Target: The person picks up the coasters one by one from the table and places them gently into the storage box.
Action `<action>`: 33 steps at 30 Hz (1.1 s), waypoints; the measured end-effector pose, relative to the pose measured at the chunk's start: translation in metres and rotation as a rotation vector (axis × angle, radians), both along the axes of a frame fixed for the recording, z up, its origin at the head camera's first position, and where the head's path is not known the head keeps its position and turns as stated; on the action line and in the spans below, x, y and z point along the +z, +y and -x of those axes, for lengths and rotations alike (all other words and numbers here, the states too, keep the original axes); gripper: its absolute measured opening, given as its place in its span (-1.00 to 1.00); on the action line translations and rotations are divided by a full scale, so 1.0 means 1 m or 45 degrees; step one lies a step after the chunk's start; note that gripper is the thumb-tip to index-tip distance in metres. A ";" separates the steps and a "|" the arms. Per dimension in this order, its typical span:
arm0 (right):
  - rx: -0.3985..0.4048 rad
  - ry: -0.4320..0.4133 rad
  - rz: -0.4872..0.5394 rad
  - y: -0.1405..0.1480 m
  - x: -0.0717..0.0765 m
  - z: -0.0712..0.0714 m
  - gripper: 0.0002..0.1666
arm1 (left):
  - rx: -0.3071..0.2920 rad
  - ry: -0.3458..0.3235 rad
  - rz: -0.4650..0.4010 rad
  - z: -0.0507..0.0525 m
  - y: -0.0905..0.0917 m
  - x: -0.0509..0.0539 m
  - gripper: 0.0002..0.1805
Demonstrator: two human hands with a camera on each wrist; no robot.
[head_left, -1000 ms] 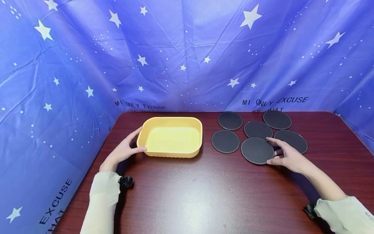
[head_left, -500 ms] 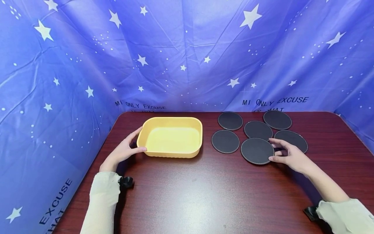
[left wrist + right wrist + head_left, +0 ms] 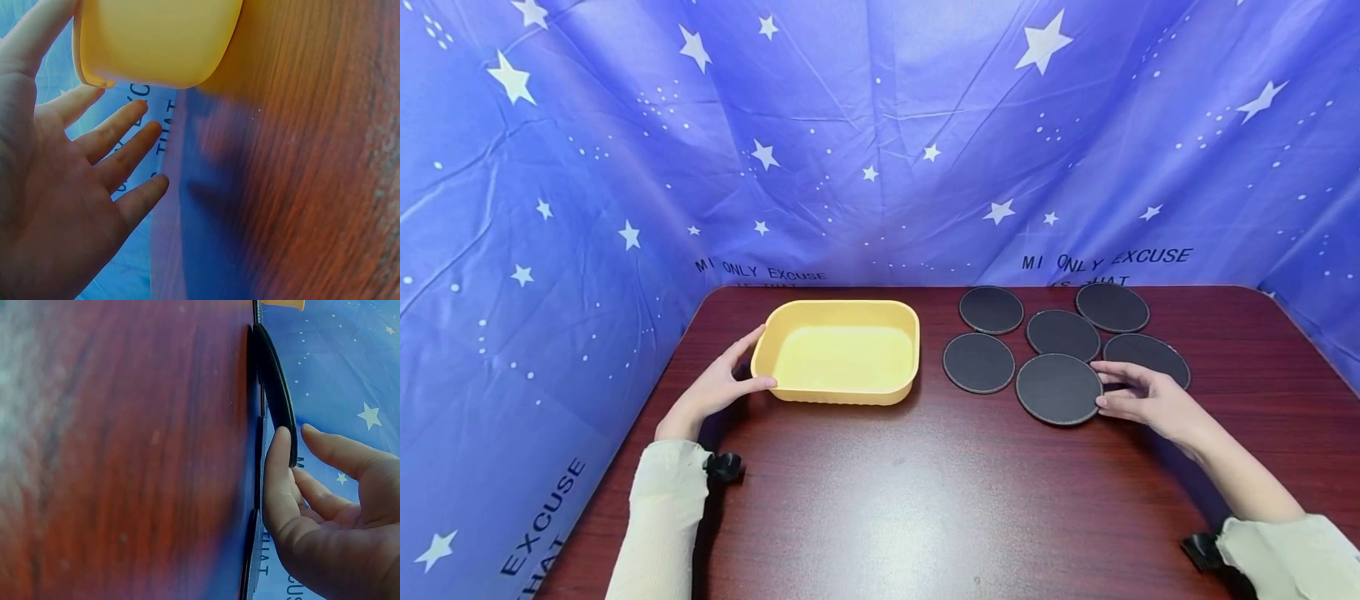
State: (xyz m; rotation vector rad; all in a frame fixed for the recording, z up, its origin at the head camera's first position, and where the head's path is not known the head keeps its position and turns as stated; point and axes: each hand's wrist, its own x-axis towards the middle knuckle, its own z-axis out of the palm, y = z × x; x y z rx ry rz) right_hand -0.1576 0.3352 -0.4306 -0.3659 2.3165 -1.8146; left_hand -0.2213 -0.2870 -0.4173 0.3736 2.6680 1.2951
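Note:
In the head view, my left hand [image 3: 715, 385] touches the left end of a yellow rectangular plastic bin [image 3: 842, 354], thumb along the front rim. Its fingers look straight and spread in the left wrist view, one fingertip at the bin's corner [image 3: 156, 44]. My right hand [image 3: 1157, 404] pinches the right edge of a round black coaster [image 3: 1058, 389] with stitched edging. That coaster [image 3: 278, 394] appears tilted in the right wrist view, its held edge raised. Beneath and behind it lie other black coasters, including one [image 3: 1062, 335] just behind and another [image 3: 1146, 361] partly hidden by my right hand.
More black coasters lie flat, one [image 3: 978, 362] to the left, one [image 3: 991, 309] at the back and one [image 3: 1112, 307] at the back right. Blue star-printed curtains [image 3: 880, 150] rise behind the dark red wooden table [image 3: 917, 500].
My right hand has shifted slightly right and toward me, and the pinched coaster has slid a little toward me and left. My left hand and the bin have not moved.

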 end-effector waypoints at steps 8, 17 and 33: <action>0.111 -0.151 0.344 0.003 -0.002 0.000 -0.46 | -0.016 0.004 -0.074 0.001 0.000 -0.003 0.00; 0.103 -0.208 0.446 0.002 -0.003 0.001 -0.46 | -0.034 -0.009 -0.154 0.000 0.000 -0.007 -0.01; 0.022 -0.207 0.482 -0.008 -0.002 -0.001 -0.50 | -0.067 0.022 -0.242 -0.003 0.004 -0.009 -0.04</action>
